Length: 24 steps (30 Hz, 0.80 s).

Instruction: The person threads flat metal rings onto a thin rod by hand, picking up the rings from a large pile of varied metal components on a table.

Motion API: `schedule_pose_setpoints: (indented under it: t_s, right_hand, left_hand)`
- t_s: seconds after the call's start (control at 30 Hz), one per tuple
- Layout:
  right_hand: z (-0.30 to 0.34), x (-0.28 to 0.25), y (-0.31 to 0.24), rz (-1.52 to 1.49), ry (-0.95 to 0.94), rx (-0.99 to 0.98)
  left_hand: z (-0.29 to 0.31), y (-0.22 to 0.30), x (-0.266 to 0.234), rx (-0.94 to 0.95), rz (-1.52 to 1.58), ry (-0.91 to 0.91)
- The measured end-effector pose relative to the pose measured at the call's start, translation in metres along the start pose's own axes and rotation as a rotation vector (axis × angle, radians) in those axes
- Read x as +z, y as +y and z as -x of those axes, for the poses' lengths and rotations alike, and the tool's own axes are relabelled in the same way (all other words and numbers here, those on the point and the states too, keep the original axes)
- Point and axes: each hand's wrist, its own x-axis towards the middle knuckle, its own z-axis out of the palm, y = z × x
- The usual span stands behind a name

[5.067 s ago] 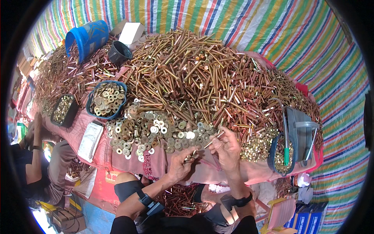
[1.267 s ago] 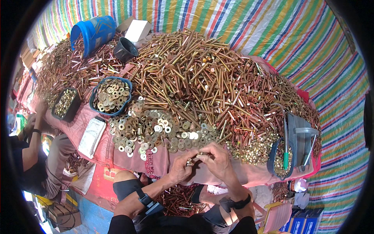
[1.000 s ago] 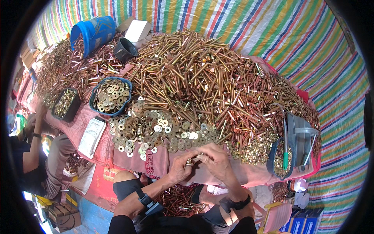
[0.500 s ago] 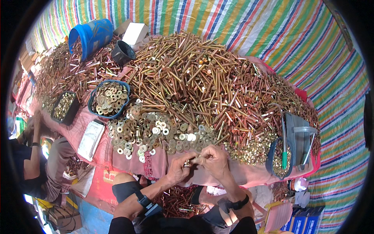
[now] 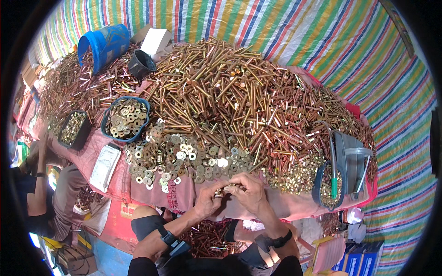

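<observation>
Now the left hand (image 5: 208, 201) has its fingers curled round metal fasteners (image 5: 218, 193), just in front of washers (image 5: 172, 158) presumably heaped for easy reach, the right hand (image 5: 251, 192) meeting it, finger-hold unclear.

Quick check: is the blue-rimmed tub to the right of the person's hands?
No, the blue-rimmed tub, heaped with washers, sits to the left of both the left hand and the right hand.

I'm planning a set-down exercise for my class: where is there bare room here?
Bare pink cloth shows between the dark tub and white packet, and in a front strip bordered by the loose nuts, right hand and navy tub. It is crowded farther back: bolts lie heaped, with washers spread left of the nuts.
</observation>
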Motion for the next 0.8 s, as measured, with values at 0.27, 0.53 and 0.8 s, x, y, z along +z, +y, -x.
schedule_pose_setpoints:
  t_s: [0.27, 0.53, 0.8]
  right_hand:
    - [0.008, -0.029, 0.012, -0.465, -0.439, 0.826]
    - [-0.004, -0.032, 0.055, 0.497, 0.285, 0.380]
    - [-0.022, -0.027, 0.070, 0.669, 0.104, 0.461]
  left_hand:
    - [-0.009, -0.002, 0.002, -0.108, 0.313, 0.067]
    - [-0.004, 0.001, -0.009, 0.011, 0.098, -0.063]
    - [-0.008, 0.000, 0.000, -0.151, 0.134, -0.042]
